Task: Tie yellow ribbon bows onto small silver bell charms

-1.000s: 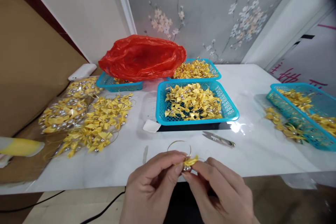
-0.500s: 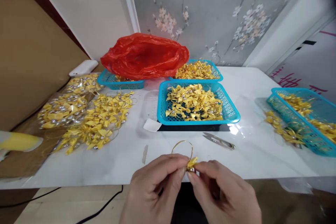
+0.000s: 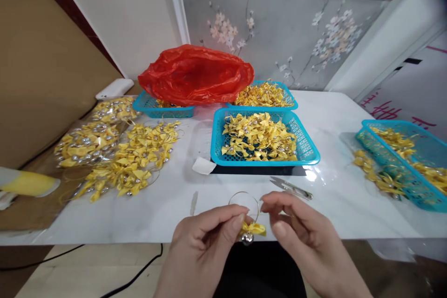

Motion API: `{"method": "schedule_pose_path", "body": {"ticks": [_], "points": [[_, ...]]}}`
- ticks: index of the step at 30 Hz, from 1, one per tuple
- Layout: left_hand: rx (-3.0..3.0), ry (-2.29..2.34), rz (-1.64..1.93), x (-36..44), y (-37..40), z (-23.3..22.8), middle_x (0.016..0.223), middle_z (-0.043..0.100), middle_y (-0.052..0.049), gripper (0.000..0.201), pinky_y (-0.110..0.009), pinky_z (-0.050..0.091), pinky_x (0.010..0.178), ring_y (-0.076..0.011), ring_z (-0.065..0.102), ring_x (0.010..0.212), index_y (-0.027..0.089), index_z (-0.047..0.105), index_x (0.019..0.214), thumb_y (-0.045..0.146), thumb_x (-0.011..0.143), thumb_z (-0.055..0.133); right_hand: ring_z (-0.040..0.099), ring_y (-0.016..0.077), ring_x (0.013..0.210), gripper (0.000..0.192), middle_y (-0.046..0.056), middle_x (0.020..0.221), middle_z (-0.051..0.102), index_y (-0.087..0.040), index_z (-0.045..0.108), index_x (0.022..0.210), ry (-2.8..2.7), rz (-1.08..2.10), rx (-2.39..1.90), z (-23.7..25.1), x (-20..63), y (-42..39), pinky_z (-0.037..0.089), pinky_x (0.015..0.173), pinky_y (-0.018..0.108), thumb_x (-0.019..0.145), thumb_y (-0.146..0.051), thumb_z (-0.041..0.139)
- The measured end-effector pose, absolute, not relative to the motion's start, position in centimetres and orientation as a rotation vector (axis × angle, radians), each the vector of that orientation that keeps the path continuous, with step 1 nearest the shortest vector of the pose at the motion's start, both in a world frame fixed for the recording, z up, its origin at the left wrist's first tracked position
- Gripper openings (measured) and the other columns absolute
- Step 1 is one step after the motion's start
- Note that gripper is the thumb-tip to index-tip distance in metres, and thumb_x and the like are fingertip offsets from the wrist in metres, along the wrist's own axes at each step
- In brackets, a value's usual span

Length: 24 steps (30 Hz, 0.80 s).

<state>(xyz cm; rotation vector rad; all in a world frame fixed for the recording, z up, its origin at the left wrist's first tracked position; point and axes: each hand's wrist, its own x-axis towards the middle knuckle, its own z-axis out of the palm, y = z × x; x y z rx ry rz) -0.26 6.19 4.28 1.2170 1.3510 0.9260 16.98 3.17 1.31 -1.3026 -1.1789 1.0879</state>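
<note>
Between the thumb and index finger of my left hand is a yellow ribbon bow with a silver bell below it and a thin gold cord loop standing up above. My right hand is just to the right of the bow, thumb and fingers apart, with nothing in them. Beyond my right hand lie small thread snips. Farther back, a blue basket holds many similar yellow bows with bells.
A pile of yellow bows and clear bags of them lie at left. Behind are a red plastic bag and more blue baskets. Another blue basket stands at the right, loose bows beside it.
My right hand has let go of the bow and drawn back to the right, its fingers opening. The bow and bell now show more fully in my left hand.
</note>
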Motion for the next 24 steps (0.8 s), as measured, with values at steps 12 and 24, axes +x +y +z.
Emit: {"method": "schedule_pose_path", "body": {"ticks": [12, 24], "points": [[1.016, 1.218, 0.798, -0.9, 6.6, 4.0, 0.069, 0.075, -0.001, 0.016, -0.017, 0.05, 0.056, -0.015, 0.061, 0.064, 0.022, 0.082, 0.08, 0.037, 0.078, 0.076, 0.045, 0.0102, 0.059, 0.038, 0.0, 0.067, 0.054, -0.014, 0.067, 0.082, -1.312, 1.678, -1.011, 0.3, 17.7, 5.0, 0.034, 0.054, 0.022, 0.089, -0.052, 0.064], [0.962, 0.985, 0.756, -1.1, 6.3, 3.6, 0.082, 0.074, 0.001, 0.019, -0.019, 0.055, 0.071, -0.0154, 0.067, 0.076, 0.029, 0.079, 0.094, 0.03, 0.075, 0.08, 0.041, 0.0105, 0.058, 0.026, -0.003, 0.071, 0.045, -0.02, 0.052, 0.08, -1.422, 1.13, -1.199, 0.4, 16.3, 4.4, 0.031, 0.049, 0.022, 0.101, -0.033, 0.047]]}}
